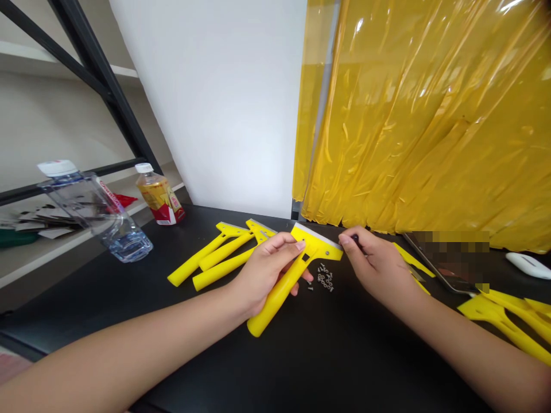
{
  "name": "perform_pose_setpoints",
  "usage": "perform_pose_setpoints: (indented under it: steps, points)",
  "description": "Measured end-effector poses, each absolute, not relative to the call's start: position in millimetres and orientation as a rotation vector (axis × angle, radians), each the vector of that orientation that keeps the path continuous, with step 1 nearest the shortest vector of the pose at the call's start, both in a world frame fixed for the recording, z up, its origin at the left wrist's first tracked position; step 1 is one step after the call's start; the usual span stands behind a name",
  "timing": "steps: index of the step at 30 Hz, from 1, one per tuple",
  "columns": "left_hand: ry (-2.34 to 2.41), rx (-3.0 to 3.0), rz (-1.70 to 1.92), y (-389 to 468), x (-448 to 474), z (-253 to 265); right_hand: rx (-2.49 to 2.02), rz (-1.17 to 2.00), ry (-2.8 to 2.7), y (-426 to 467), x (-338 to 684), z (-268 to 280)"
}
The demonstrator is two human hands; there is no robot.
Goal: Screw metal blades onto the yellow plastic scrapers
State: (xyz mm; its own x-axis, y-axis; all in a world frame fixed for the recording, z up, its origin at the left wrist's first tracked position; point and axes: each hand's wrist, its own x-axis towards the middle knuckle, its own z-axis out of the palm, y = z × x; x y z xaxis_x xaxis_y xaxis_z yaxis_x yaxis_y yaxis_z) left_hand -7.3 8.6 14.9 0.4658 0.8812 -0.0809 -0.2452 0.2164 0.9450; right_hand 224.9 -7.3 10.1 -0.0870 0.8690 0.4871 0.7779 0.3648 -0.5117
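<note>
My left hand (275,267) is closed around a yellow scraper (279,295), its thumb on the head near a metal blade strip. The scraper is tilted, with its head up and to the right; a screw shows near the head's right end. Close to that end, my right hand (379,261) pinches a small tool with a black end (355,237); most of it is hidden by the fingers. Below the scraper head lie several small screws and nuts (326,278) in a loose pile. To the left rest three more yellow scrapers (224,252), side by side.
Yellow scraper parts (495,312) lie at the right, by a dark tablet-like device (447,264) and a white case (529,265). A clear bottle (99,212) and a drink bottle (160,195) stand left on the black table (322,367). Yellow film (430,115) hangs behind.
</note>
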Motion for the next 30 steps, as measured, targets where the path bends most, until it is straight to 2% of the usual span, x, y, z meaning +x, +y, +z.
perform_pose_setpoints:
  steps: [30]
  points:
    - [0.757, 0.984, 1.057, 12.6, -6.5, 15.2, -1.450, 0.204, -1.873, -6.4, 223.0, 9.8]
